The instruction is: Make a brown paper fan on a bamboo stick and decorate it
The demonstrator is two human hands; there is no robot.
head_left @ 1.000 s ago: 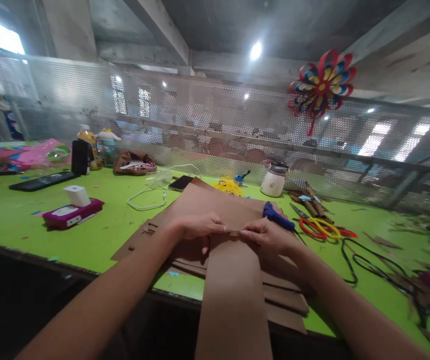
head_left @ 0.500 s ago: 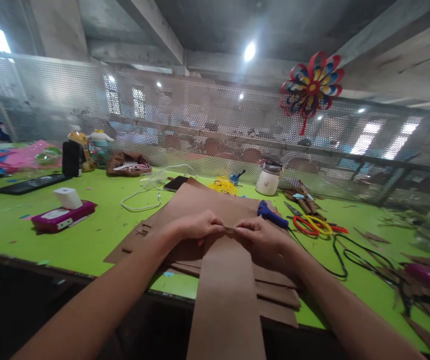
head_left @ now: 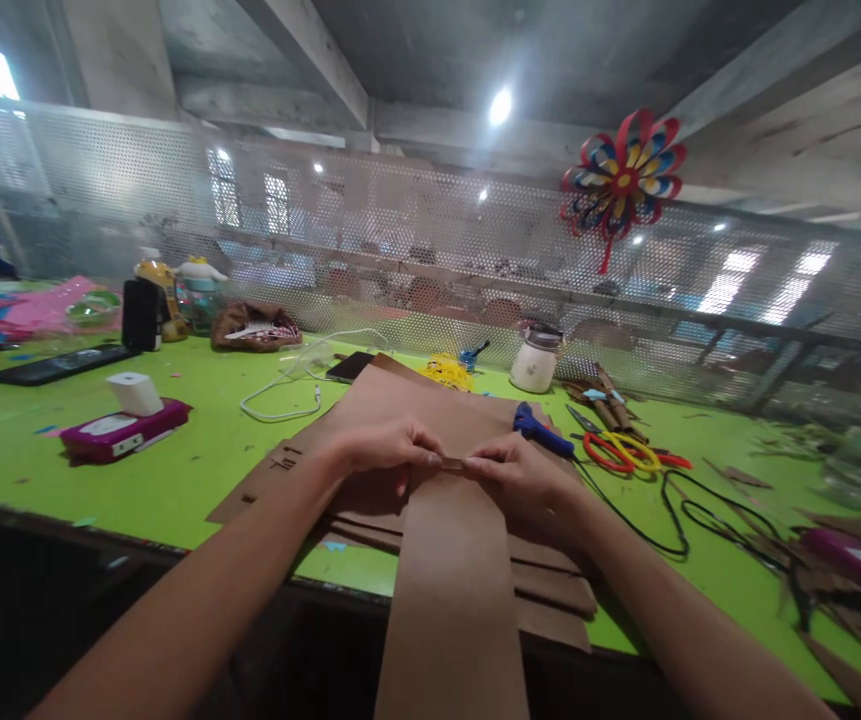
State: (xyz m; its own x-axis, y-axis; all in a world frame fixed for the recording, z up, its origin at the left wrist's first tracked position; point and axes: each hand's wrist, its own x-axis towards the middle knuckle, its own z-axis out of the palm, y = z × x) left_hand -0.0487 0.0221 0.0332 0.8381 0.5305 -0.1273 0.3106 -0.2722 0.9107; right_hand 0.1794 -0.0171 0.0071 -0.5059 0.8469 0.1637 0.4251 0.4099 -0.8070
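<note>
A long strip of brown paper [head_left: 454, 590] runs from the table down past its front edge toward me. Its far end is narrowly folded or rolled, and both hands pinch it there. My left hand [head_left: 392, 447] grips the left corner between thumb and fingers. My right hand [head_left: 516, 470] does the same at the right corner, a short gap away. Under the hands lies a stack of brown paper sheets [head_left: 392, 395], spread unevenly on the green table [head_left: 205, 400]. Small slits show in the sheets at the left.
Right of the stack lie a blue glue gun [head_left: 541, 432], scissors with red and yellow handles [head_left: 617, 450] and a black cord [head_left: 670, 520]. Behind stand a white jar [head_left: 535, 360] and yellow shreds [head_left: 445, 371]. At left are a purple power strip [head_left: 126, 430] and a white cable [head_left: 280, 415].
Both hands keep their pinch on the strip's far end, with only a slight shift of the fingers. The view has moved very little.
</note>
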